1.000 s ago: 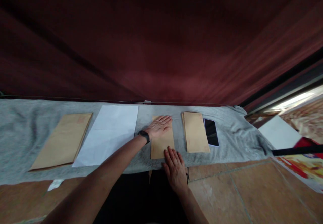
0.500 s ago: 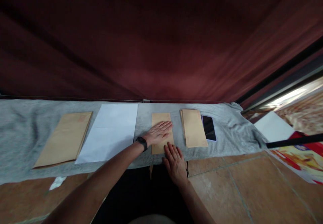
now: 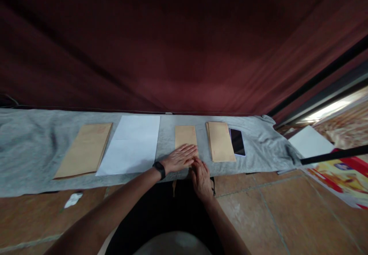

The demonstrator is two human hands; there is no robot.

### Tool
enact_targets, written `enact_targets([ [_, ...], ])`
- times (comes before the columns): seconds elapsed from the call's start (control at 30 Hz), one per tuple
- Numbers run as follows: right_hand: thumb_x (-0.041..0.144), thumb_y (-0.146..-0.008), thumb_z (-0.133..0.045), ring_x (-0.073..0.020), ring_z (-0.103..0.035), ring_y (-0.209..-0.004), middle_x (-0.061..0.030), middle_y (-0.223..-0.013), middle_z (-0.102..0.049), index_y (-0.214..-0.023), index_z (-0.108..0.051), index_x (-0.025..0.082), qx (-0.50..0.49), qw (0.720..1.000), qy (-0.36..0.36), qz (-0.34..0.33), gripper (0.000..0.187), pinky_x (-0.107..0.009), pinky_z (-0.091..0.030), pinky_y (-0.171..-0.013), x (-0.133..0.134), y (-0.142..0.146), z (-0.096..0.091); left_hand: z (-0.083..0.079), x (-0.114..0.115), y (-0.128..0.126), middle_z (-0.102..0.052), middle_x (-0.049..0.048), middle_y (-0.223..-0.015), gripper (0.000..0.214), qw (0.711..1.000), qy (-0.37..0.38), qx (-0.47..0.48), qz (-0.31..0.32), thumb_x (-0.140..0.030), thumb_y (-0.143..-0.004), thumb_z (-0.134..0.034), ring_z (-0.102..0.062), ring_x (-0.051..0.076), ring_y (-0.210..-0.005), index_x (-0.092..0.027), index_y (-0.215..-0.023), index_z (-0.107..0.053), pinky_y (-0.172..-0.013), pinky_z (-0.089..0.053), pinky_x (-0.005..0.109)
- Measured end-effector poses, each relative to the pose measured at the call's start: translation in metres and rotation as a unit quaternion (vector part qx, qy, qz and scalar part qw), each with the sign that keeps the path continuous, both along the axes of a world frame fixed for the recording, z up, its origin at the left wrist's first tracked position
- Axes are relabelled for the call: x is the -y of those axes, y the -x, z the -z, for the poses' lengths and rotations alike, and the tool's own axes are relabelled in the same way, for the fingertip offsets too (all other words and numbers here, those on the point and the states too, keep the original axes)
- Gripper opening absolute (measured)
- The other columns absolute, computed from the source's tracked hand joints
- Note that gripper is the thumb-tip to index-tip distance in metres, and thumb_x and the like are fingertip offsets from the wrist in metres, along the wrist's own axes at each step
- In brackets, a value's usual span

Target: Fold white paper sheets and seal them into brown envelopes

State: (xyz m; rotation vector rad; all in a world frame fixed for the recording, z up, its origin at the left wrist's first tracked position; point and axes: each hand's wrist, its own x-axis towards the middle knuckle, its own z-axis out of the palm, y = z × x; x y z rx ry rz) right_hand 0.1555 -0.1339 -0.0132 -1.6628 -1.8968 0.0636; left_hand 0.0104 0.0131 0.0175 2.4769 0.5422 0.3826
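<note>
My left hand [image 3: 180,157], a black band on its wrist, lies flat with fingers stretched out on the near half of a small brown envelope [image 3: 186,136] on a grey cloth [image 3: 34,140]. My right hand [image 3: 201,176] rests flat at the envelope's near right corner, fingers together and extended, touching the left hand's fingertips. Neither hand holds anything.
On the cloth from left to right lie a large brown envelope [image 3: 84,149], a white sheet [image 3: 130,144], a stack of brown envelopes [image 3: 220,141] and a black phone [image 3: 237,142]. A dark red curtain [image 3: 184,48] hangs behind. Tiled floor [image 3: 273,209], a paper scrap [image 3: 73,200], printed matter [image 3: 342,178] at right.
My left hand has slid toward me along the small envelope, from its far end to its near half. My right hand has stayed at the near edge, now meeting the left.
</note>
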Motion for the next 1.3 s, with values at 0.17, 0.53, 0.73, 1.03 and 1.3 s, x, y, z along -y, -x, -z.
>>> enact_targets([
  [0.17, 0.018, -0.103, -0.032, -0.0238, -0.036, -0.145, -0.0157, -0.149, -0.048, -0.153, -0.026, 0.015, -0.006, 0.999, -0.032, 0.004, 0.051, -0.049, -0.040, -0.115, 0.002, -0.001, 0.003, -0.002, 0.021, 0.010, -0.036, 0.0070, -0.160, 0.052, 0.993, -0.100, -0.052, 0.021, -0.036, -0.103, -0.037, -0.025, 0.018, -0.150, -0.020, -0.152, -0.037, -0.124, -0.011, 0.037],
  [0.53, 0.017, -0.103, -0.032, -0.0226, -0.029, -0.149, -0.0136, -0.158, -0.037, -0.160, -0.008, 0.017, 0.049, 0.998, -0.019, -0.038, 0.061, -0.049, -0.032, -0.118, 0.004, -0.006, 0.003, -0.009, 0.052, 0.027, -0.036, 0.0121, -0.159, 0.066, 0.973, -0.208, -0.099, 0.034, -0.053, -0.101, -0.037, -0.020, 0.022, -0.152, -0.013, -0.154, -0.031, -0.125, -0.012, 0.041],
  [0.73, 0.027, -0.105, -0.035, -0.0233, -0.031, -0.148, -0.0131, -0.157, -0.039, -0.159, -0.017, 0.015, 0.097, 0.995, 0.010, -0.032, 0.057, -0.049, -0.027, -0.121, 0.004, -0.004, 0.002, -0.004, 0.058, 0.042, -0.030, 0.0121, -0.162, 0.070, 0.973, -0.204, -0.099, 0.046, -0.053, -0.100, -0.039, -0.020, 0.022, -0.152, -0.014, -0.156, -0.024, -0.124, -0.015, 0.039],
  [1.03, 0.030, -0.105, -0.035, -0.0240, -0.032, -0.148, -0.0088, -0.157, -0.039, -0.155, -0.030, 0.019, 0.117, 0.991, 0.043, -0.038, 0.052, -0.052, -0.024, -0.122, 0.007, -0.002, -0.011, 0.004, 0.062, 0.068, -0.028, 0.0107, -0.163, 0.069, 0.975, -0.190, -0.107, 0.033, -0.047, -0.099, -0.046, -0.021, 0.022, -0.152, -0.017, -0.156, -0.022, -0.125, -0.017, 0.039],
  [1.3, 0.031, -0.104, -0.037, -0.0212, -0.038, -0.145, -0.0086, -0.153, -0.046, -0.154, -0.033, 0.017, 0.104, 0.992, 0.055, -0.051, 0.052, -0.048, -0.026, -0.123, 0.010, 0.012, -0.016, 0.001, 0.065, 0.075, -0.026, 0.0093, -0.164, 0.070, 0.977, -0.181, -0.116, 0.006, -0.048, -0.099, -0.045, -0.020, 0.021, -0.152, -0.019, -0.157, -0.019, -0.124, -0.020, 0.039],
])
